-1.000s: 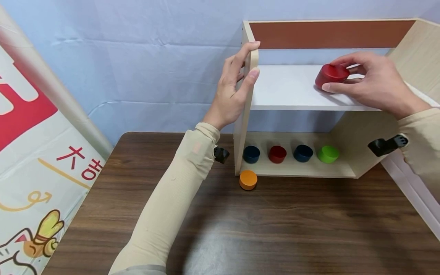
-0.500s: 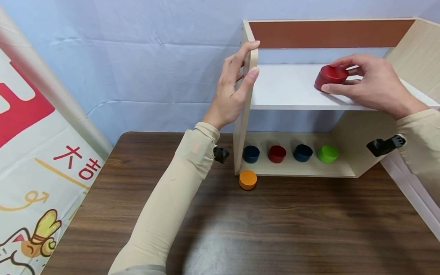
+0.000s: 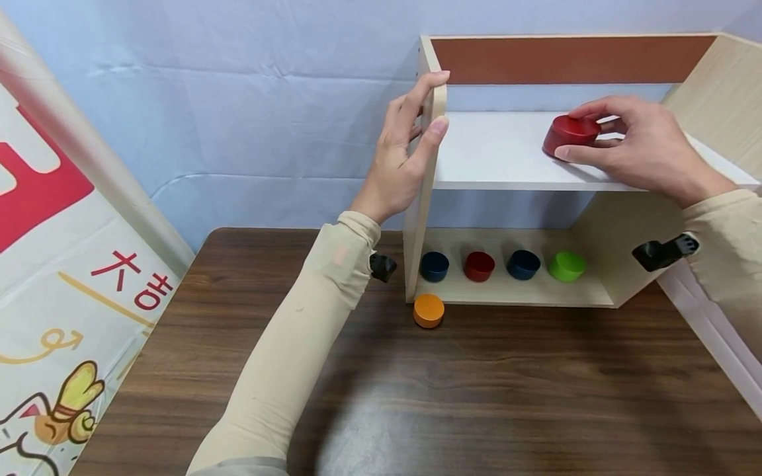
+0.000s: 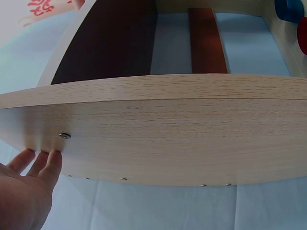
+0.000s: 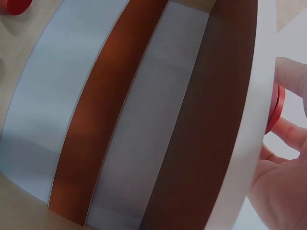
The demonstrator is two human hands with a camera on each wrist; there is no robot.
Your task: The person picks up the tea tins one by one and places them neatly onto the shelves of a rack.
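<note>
On a dark wooden table (image 3: 476, 396) stands a shelf unit (image 3: 649, 218). The right hand (image 3: 637, 149) pinches a red cup (image 3: 568, 135) on its upper shelf; the left hand (image 3: 401, 158) grips the side panel (image 4: 158, 134), whose screws only the left wrist view shows.

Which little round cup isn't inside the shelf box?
The orange cup. It sits on the brown table just outside the shelf unit; the others are inside.
</note>
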